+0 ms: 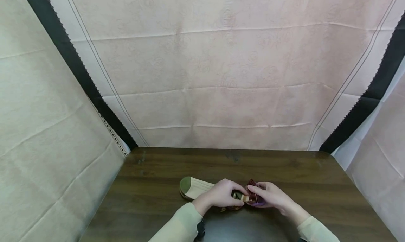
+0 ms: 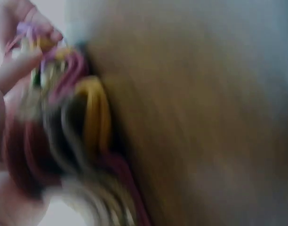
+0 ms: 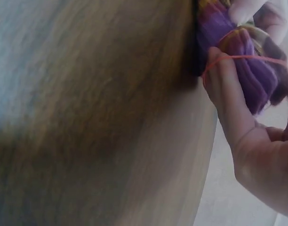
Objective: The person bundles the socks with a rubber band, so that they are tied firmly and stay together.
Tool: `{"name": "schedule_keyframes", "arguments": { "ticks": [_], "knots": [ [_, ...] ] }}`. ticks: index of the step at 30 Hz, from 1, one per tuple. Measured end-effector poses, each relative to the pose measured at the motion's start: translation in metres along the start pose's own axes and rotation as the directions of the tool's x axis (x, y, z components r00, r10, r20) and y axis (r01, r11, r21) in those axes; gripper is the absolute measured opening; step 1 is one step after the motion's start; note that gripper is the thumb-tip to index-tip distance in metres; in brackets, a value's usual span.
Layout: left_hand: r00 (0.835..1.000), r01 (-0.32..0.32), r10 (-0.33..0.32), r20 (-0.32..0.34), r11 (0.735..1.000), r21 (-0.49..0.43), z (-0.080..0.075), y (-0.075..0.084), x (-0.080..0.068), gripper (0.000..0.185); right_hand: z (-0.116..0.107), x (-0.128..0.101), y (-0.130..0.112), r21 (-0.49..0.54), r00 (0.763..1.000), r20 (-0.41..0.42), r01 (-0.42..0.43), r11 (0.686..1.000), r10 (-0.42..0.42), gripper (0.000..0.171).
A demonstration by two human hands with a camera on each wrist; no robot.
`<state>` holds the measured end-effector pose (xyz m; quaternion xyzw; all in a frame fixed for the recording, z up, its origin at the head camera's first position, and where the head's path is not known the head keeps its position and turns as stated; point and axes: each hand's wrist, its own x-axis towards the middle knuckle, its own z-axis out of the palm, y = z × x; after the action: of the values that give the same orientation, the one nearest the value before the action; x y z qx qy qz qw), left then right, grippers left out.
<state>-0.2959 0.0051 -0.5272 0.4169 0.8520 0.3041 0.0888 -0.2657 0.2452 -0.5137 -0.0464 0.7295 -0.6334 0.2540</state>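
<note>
A bundle of folded socks [image 1: 200, 188], cream and ribbed with a green end on its outer side, lies on the table. Over its middle, my left hand [image 1: 223, 193] grips the stack. Purple and dark red folds [image 3: 257, 87] stick out at the bundle's right end, with my right hand [image 1: 270, 197] holding them between thumb and fingers. A thin red rubber band [image 3: 247, 57] runs across those folds and over the right fingertips. In the left wrist view, blurred layers of yellow [image 2: 97, 115], red and grey show along the bundle's edge.
The brown wood-grain table [image 1: 158, 171] extends around the hands. Pale cloth panels [image 1: 221, 76] with black borders stand behind it and at both sides. A dark strap [image 1: 200, 229] is at the left wrist.
</note>
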Motion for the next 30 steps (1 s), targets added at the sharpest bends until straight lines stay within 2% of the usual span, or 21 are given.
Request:
{"name": "schedule_keyframes", "arguments": {
  "ticks": [1, 3, 5, 7, 9, 12, 17, 21, 23, 25, 30],
  "knots": [
    [0.999, 0.011, -0.008, 0.035, 0.996, -0.089, -0.003, -0.004, -0.003, 0.03, 0.0, 0.001, 0.002, -0.009, 1.0, -0.015, 0.005, 1.0, -0.005, 0.051],
    [0.995, 0.038, -0.016, 0.097, 0.971, -0.236, -0.009, -0.01, -0.01, 0.035, 0.0, 0.002, 0.006, -0.012, 0.999, -0.023, 0.023, 1.0, -0.023, 0.05],
    [0.989, 0.051, -0.013, 0.145, 0.963, -0.265, -0.015, -0.014, -0.016, 0.042, -0.001, 0.003, 0.01, -0.008, 0.999, -0.008, 0.037, 0.999, -0.037, 0.046],
    [0.983, 0.022, 0.015, 0.183, 0.98, -0.198, -0.017, -0.015, -0.019, 0.049, -0.004, 0.004, 0.011, -0.064, 0.999, 0.018, 0.05, 0.997, -0.048, 0.044],
    [0.976, -0.045, 0.058, 0.21, 0.997, -0.068, -0.018, -0.013, -0.018, 0.053, -0.007, 0.003, 0.01, -0.135, 0.997, 0.057, 0.057, 0.989, -0.05, 0.045],
    [0.966, -0.122, 0.111, 0.235, 0.992, 0.031, -0.015, -0.011, -0.016, 0.055, -0.01, 0.002, 0.005, -0.253, 0.991, 0.112, 0.093, 0.963, -0.067, 0.048],
    [0.96, -0.141, 0.125, 0.25, 0.989, 0.045, -0.015, -0.01, -0.017, 0.051, -0.008, 0.006, 0.001, -0.342, 0.977, 0.178, 0.174, 0.924, -0.119, 0.042],
    [0.96, -0.136, 0.124, 0.251, 0.99, 0.032, -0.016, -0.01, -0.018, 0.049, -0.005, 0.009, -0.002, -0.367, 0.971, 0.204, 0.193, 0.91, -0.124, 0.048],
    [0.961, -0.14, 0.127, 0.246, 0.99, 0.035, -0.016, -0.01, -0.018, 0.049, -0.004, 0.011, -0.003, -0.381, 0.974, 0.192, 0.189, 0.905, -0.122, 0.052],
    [0.962, -0.143, 0.13, 0.241, 0.989, 0.035, -0.016, -0.011, -0.017, 0.049, -0.002, 0.012, -0.003, -0.425, 0.978, 0.159, 0.188, 0.885, -0.132, 0.054],
    [0.962, -0.143, 0.132, 0.239, 0.989, 0.029, -0.015, -0.013, -0.016, 0.05, 0.002, 0.016, 0.003, -0.483, 0.986, 0.08, 0.169, 0.859, -0.149, 0.049]
  ]
}}
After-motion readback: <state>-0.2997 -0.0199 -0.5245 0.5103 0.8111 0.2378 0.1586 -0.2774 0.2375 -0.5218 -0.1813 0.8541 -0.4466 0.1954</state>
